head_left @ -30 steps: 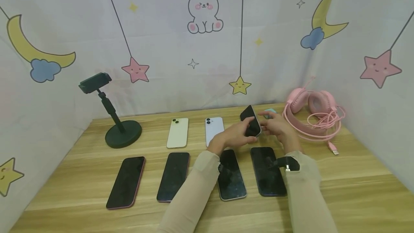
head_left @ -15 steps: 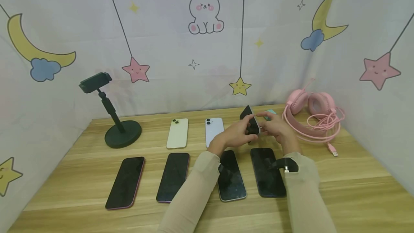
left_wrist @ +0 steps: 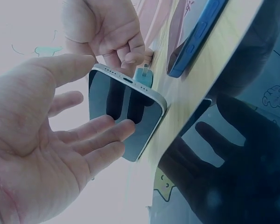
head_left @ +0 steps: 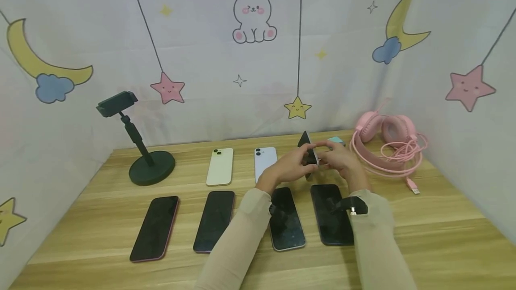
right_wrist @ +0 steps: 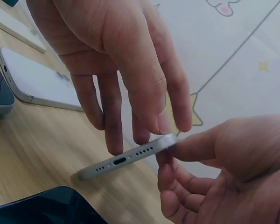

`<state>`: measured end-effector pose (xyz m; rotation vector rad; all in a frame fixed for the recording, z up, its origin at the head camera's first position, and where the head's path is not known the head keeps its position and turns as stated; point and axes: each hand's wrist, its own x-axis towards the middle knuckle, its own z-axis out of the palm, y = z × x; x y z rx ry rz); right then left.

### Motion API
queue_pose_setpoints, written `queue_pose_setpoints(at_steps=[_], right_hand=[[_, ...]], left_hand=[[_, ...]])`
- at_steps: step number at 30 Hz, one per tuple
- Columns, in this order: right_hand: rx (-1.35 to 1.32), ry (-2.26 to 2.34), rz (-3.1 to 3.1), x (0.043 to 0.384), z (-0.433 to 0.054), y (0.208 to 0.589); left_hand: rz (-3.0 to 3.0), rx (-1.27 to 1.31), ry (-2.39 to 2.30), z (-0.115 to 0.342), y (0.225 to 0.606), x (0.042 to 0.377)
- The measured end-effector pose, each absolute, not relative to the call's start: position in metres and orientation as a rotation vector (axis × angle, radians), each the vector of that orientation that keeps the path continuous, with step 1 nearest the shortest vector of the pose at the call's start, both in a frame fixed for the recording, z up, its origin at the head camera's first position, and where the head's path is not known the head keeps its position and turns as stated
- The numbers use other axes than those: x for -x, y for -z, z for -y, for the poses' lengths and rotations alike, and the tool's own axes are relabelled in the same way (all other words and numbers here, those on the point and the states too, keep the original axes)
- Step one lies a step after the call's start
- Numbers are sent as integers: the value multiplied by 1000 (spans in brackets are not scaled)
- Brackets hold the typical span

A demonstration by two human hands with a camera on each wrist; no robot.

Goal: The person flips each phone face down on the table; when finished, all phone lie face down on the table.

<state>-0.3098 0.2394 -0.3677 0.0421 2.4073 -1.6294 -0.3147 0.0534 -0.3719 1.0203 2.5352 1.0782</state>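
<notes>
Between my hands a phone with a dark screen and pale frame stands tilted on a long edge at the back of the table. Its charging-port end shows in the right wrist view, where the phone sits over the wood. My left hand is on the screen side; its spread, fairly straight fingers touch the glass and the thumb lies at the phone's upper corner. My right hand is on the back side, with its thumb at the corner and curled fingers pinching there. The phone's back is hidden.
Dark-screened phones lie in a front row. A pale yellow phone and a pale blue phone lie back up behind. Pink headphones and a small turquoise object sit right, a black stand left.
The phone has turned more upright, so its screen looks narrower from the head view. My right hand has moved slightly left, closer to my left hand.
</notes>
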Motion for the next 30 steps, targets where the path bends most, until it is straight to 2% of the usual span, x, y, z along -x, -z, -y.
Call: queue_pose_setpoints(at_steps=[30], right_hand=[[42, 1615, -2288, 312, -226, 374]], left_hand=[[-2559, -939, -1079, -30, 366, 323]])
